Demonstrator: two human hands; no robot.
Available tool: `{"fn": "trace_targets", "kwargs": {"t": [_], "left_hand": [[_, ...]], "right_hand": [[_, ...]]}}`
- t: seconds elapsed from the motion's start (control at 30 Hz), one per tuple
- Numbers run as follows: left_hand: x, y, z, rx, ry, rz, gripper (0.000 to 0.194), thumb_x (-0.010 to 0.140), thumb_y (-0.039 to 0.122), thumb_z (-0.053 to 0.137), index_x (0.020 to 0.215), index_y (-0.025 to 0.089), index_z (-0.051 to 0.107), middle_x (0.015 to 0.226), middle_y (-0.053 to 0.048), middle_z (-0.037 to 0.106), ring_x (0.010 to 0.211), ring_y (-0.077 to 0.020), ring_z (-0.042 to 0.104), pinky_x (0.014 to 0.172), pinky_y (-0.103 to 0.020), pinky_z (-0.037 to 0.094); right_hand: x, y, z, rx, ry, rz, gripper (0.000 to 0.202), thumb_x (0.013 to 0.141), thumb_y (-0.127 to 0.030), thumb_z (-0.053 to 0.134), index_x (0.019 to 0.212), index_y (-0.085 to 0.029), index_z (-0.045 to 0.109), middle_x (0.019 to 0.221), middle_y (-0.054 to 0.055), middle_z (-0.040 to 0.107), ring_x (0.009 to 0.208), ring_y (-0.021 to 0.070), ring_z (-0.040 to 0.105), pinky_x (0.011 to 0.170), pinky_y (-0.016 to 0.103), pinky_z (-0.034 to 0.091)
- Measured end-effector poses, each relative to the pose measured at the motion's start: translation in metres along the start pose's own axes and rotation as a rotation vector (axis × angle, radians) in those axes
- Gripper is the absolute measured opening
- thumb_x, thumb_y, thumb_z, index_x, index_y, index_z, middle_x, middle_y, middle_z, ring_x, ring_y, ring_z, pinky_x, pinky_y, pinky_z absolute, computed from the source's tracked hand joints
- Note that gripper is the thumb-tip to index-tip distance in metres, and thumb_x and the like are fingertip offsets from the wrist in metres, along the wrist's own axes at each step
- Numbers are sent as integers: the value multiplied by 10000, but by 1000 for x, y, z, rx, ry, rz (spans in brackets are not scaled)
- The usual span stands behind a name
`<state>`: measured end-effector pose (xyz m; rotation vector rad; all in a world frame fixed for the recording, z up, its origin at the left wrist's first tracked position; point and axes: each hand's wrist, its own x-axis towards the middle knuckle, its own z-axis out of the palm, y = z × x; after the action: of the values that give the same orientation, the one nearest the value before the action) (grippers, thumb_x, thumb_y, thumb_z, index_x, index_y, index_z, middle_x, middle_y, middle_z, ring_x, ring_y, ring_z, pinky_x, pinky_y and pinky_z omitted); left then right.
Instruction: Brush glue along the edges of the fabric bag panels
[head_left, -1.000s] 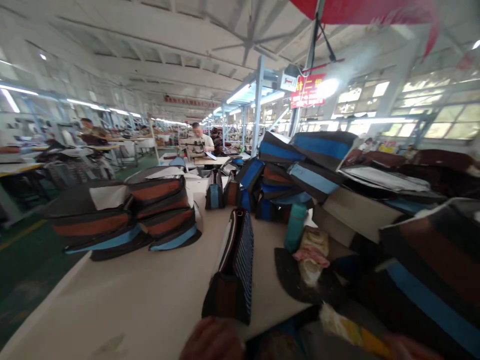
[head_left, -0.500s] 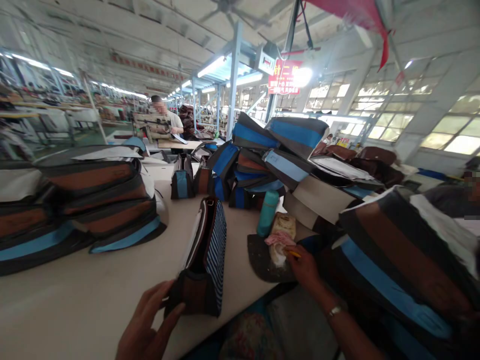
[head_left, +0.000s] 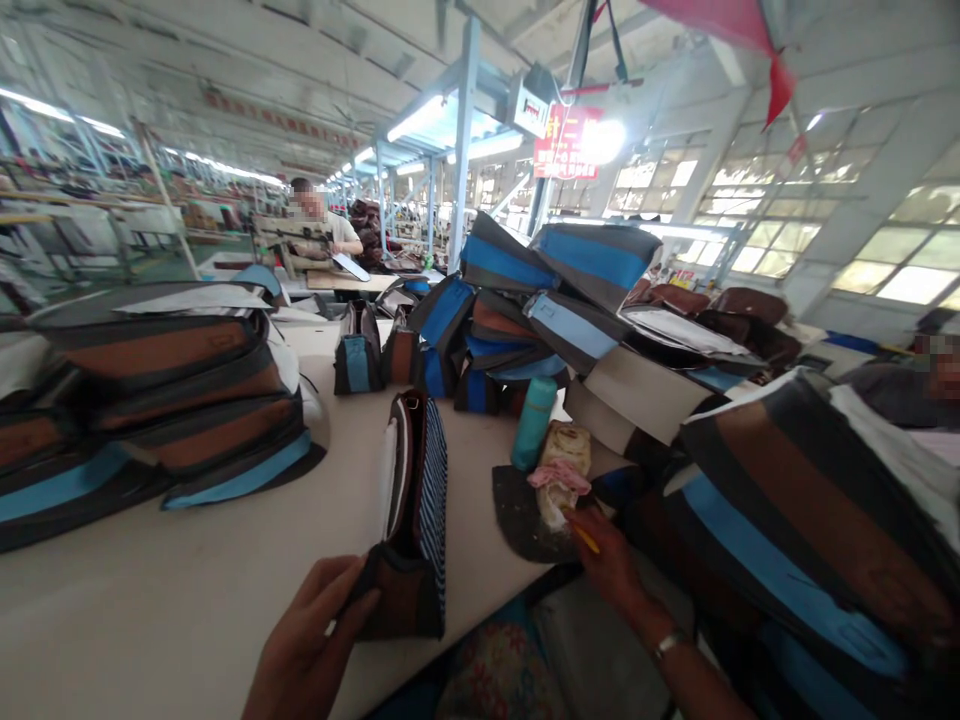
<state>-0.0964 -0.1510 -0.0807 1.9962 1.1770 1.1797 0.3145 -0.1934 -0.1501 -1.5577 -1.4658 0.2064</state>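
Note:
My left hand (head_left: pixel 319 625) pinches the near left corner of an open-topped bag (head_left: pixel 401 592) between thumb and fingers. The bag stands on the table, dark grey with a brown end panel and striped blue lining on its right inner side. My right hand (head_left: pixel 619 565) is closed round a thin yellow-handled tool (head_left: pixel 585 533). The tool's tip is at a white-smeared container (head_left: pixel 553 503) on a dark scrap (head_left: pixel 514 515), and cannot be made out. A pink cloth (head_left: pixel 561 477) lies over the container, beside a teal bottle (head_left: pixel 535 425).
Stacked bags (head_left: pixel 202 425) fill the left side of the pale table (head_left: pixel 225 600). Another pile (head_left: pixel 517 255) rises behind the bottle, and large bags (head_left: pixel 802 500) crowd my right arm. A person (head_left: pixel 330 235) works at a sewing machine farther back; another person (head_left: pixel 892 390) is at far right.
My left hand has closed its fingers onto the bag's corner, from a looser, spread touch. The yellow handle in my right hand has tilted more steeply, its tip nearer the container.

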Motion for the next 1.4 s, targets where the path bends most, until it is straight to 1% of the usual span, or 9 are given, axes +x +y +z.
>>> {"fn": "trace_targets", "kwargs": {"t": [0.13, 0.23, 0.47, 0.73, 0.9, 1.03, 1.17, 1.23, 1.4], "left_hand": [[2, 6, 0, -32, -61, 13, 203, 897, 400, 573, 1063, 366, 684, 1031, 20, 652, 950, -176, 673, 799, -224, 572], [6, 15, 1, -35, -78, 23, 199, 900, 397, 569, 1053, 349, 686, 1018, 12, 651, 938, -181, 669, 786, -230, 563], [22, 36, 6, -21, -78, 12, 198, 902, 426, 555, 955, 300, 698, 904, 8, 645, 801, -168, 658, 696, -228, 539], [32, 48, 17, -60, -135, 15, 186, 917, 399, 547, 977, 295, 688, 922, 8, 628, 862, -166, 637, 757, -235, 508], [35, 65, 18, -122, -181, -12, 203, 933, 381, 517, 928, 268, 685, 880, -4, 617, 842, -172, 630, 773, -258, 508], [36, 75, 22, -158, -185, -12, 204, 929, 357, 514, 914, 249, 687, 878, -18, 615, 849, -184, 629, 773, -277, 510], [34, 80, 33, -182, -179, 3, 208, 927, 330, 513, 867, 240, 691, 864, -22, 603, 836, -182, 617, 760, -280, 506], [31, 82, 39, -197, -182, 16, 201, 924, 312, 513, 876, 244, 696, 857, -21, 598, 829, -179, 611, 754, -279, 505], [25, 89, 47, -228, -183, -6, 170, 922, 287, 526, 946, 244, 689, 885, -15, 591, 846, -170, 599, 777, -275, 487]], "right_hand": [[-15, -9, -6, 20, 22, 18, 310, 874, -465, 595, 1006, -233, 754, 961, 104, 703, 899, 262, 669, 820, 383, 556], [-10, -2, -3, 40, 142, 99, 361, 871, -510, 595, 990, -201, 739, 999, 109, 714, 932, 269, 672, 828, 384, 555], [-5, 23, 2, 25, 374, 374, 398, 933, -534, 561, 904, -153, 676, 649, -1, 671, 561, 156, 645, 572, 294, 536], [-6, -5, -2, 32, 388, 373, 450, 869, -579, 574, 943, -151, 693, 770, 63, 718, 661, 209, 677, 625, 325, 537], [-1, -50, -16, 31, 413, 300, 435, 786, -591, 623, 843, -166, 700, 792, 107, 722, 707, 258, 670, 642, 339, 526], [4, -122, -33, 87, 468, 223, 375, 851, -529, 605, 949, -174, 675, 710, 49, 673, 598, 190, 606, 538, 279, 487], [8, -205, -36, 288, 467, -97, 164, 891, -375, 618, 916, -217, 656, 767, 21, 634, 569, 143, 552, 497, 249, 460], [9, -234, -30, 221, 376, -242, 86, 917, -289, 590, 938, -242, 659, 819, 25, 657, 645, 159, 605, 563, 269, 504], [10, -248, -5, 68, 220, -588, 165, 926, -116, 525, 1038, -203, 609, 852, 49, 682, 766, 191, 656, 722, 347, 562]]}}
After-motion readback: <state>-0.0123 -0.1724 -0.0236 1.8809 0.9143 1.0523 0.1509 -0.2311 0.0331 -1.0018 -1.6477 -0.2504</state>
